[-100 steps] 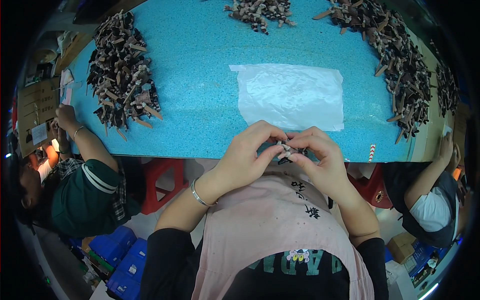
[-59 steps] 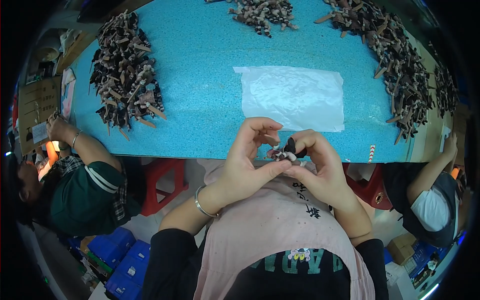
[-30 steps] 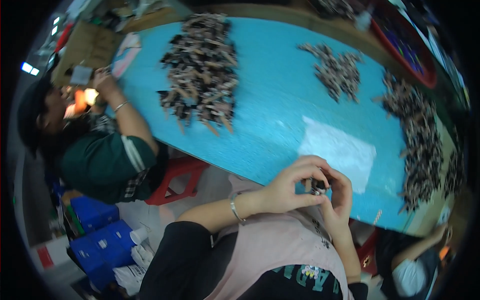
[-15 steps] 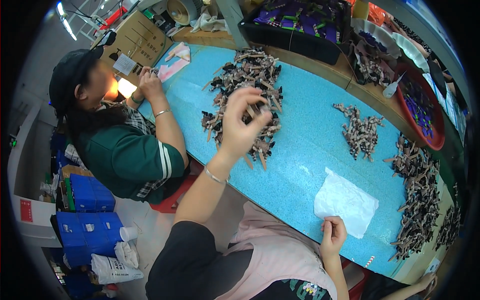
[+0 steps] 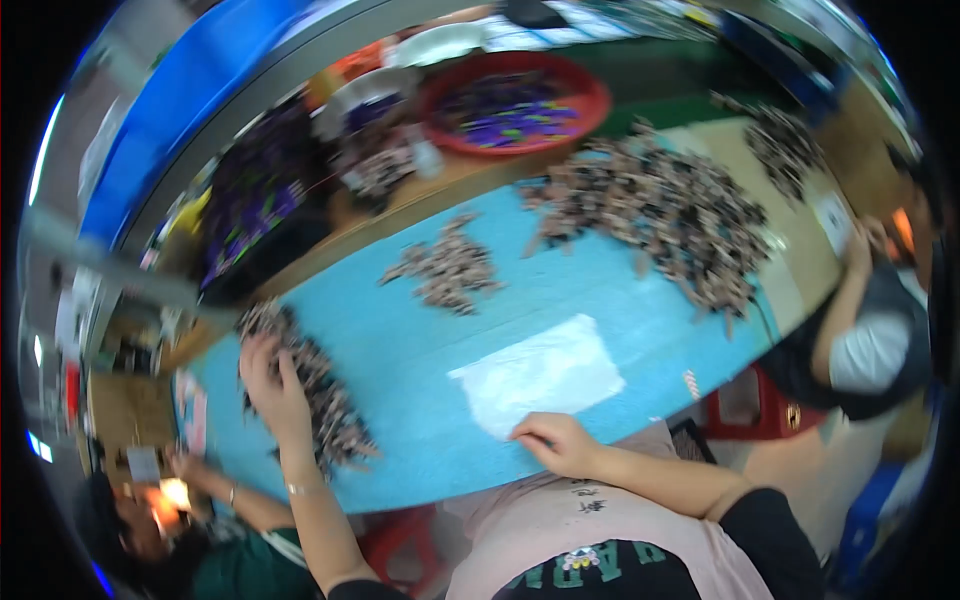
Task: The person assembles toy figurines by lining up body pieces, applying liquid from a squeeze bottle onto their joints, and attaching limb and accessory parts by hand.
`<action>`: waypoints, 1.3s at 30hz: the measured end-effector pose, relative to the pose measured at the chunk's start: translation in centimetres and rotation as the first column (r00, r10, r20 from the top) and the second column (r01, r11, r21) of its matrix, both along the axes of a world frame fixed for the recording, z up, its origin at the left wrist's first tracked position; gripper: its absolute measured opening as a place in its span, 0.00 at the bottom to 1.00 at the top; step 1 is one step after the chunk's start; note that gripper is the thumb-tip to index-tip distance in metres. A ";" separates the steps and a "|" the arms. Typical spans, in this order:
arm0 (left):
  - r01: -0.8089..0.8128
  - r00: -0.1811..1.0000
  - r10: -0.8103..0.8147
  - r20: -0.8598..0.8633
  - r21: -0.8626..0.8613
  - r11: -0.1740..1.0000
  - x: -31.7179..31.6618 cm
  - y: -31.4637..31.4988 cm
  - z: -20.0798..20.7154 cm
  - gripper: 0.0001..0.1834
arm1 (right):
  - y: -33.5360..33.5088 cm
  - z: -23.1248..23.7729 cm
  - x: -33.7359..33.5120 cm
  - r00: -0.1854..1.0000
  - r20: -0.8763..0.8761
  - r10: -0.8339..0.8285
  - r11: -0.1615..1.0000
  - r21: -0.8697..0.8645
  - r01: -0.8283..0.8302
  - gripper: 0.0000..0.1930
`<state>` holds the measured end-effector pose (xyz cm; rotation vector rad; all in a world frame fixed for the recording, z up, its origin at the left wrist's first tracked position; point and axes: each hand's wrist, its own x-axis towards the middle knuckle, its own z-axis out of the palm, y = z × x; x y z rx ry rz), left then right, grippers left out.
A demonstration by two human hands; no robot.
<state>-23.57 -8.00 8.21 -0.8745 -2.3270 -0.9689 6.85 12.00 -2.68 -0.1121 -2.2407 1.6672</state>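
Observation:
My left hand (image 5: 274, 388) is over the upper part of the left pile of small brown-and-black pieces (image 5: 335, 418), thumb and fingers apart; motion blurs it, and no piece shows between them. Whether the fingertips touch the pile I cannot tell. Closer to me, my right hand (image 5: 562, 444) is closed, its thumb pressed against its curled fingers at the near edge of a crumpled white sheet (image 5: 540, 372). Anything inside those fingers is hidden. Beyond the sheet lies a smaller heap of light brown pieces (image 5: 447, 268).
A large pile of similar pieces (image 5: 660, 215) covers the far right of the blue table (image 5: 400, 465). Behind it, a shelf carries a red basin (image 5: 600, 105) of purple-and-green parts and a dark crate (image 5: 255, 215). People sit at the left (image 5: 250, 570) and right (image 5: 880, 345).
The view has swung to the right. My left hand, raised and curled before, now reaches down over the left pile with its fingers apart. The right hand stays closed by the sheet.

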 end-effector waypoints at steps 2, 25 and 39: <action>0.127 0.992 -0.127 0.007 -0.107 0.986 4.2 2.9 1.8 0.08 | -0.1 0.4 0.2 0.999 -0.018 -0.034 0.999 -0.012 0.034 0.06; 0.719 0.631 -0.774 -0.056 -0.335 0.610 31.7 35.3 -7.9 0.26 | 19.7 2.2 15.3 0.576 -0.115 -0.809 0.398 0.614 0.682 0.21; 0.759 0.635 -0.716 0.289 -0.404 0.510 28.6 23.2 -5.2 0.29 | 14.5 4.3 14.6 0.808 0.111 -0.578 0.691 0.593 0.413 0.26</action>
